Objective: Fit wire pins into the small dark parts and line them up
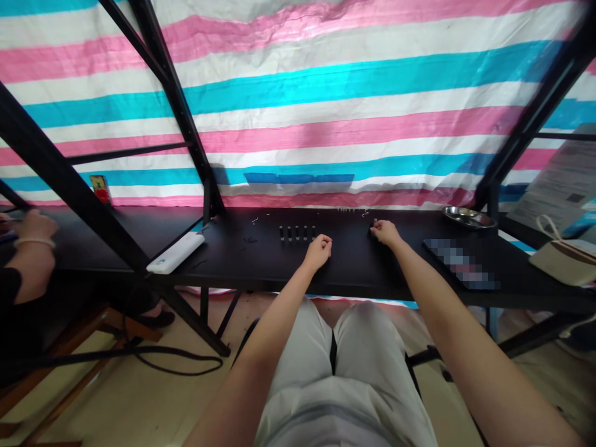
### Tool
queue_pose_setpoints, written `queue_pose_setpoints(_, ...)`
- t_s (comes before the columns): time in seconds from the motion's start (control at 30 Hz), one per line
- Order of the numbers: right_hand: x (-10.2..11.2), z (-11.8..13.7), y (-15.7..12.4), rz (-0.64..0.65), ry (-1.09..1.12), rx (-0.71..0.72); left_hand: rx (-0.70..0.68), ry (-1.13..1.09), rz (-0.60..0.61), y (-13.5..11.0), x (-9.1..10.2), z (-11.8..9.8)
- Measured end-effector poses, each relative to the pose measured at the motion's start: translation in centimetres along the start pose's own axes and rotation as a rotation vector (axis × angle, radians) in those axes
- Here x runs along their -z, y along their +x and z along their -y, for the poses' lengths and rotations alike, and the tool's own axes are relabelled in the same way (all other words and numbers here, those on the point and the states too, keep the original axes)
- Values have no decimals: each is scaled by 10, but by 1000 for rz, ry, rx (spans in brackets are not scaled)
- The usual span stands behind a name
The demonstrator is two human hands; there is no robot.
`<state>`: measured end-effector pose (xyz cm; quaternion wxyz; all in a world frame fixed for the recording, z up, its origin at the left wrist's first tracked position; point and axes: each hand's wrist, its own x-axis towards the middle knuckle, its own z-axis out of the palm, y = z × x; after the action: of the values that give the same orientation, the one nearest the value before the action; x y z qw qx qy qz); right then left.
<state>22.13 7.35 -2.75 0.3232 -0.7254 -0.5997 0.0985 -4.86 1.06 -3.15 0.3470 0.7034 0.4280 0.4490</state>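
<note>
Striped sheeting [349, 84], black metal post [180, 112], beige floor [162, 397]

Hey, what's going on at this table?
A person sits at a black table, working bare-handed. The right hand seems to pinch a small dark piece. The left hand is beside the right end of a row of small cylinders; whether it holds anything is hidden. A white oblong object lies at left, a metal dish at right.

Counted: small dark cylinders [297, 233], five in a row; small dark piece [372, 228] at the fingers, one; white case [176, 253], one; metal dish [468, 216], one; pouch [559, 262], one; white bits [345, 210], several, too small to count exactly.
</note>
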Motion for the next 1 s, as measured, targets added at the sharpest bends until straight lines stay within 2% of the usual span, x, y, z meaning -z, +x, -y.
queue_pose_setpoints(0.13,6,1,-2,123,84,-121,6,17,9,0,0,-1)
queue_pose_setpoints(0.37,5,2,1,147,89,-165,-2,39,10,0,1,-3)
queue_pose_setpoints(0.43,6,4,3,198,77,-192,4,42,14,0,1,-2)
queue_pose_setpoints(0.57,15,11,1,340,80,-273,6,46,16,0,1,-1)
queue_pose_setpoints(0.7,27,21,-11,385,54,-300,-18,51,-47,0,3,-4)
queue_pose_setpoints(0.8,32,28,-25,381,-68,-237,-39,67,-207,0,5,-6)
queue_pose_setpoints(0.87,32,35,-38,334,-161,-132,-34,94,-290,0,6,-7)
queue_pose_setpoints(0.93,28,44,-51,263,-217,-13,-15,147,-324,-2,5,-9)
queue_pose_setpoints(1.0,20,54,-65,199,-179,72,8,235,-341,-5,5,-15)
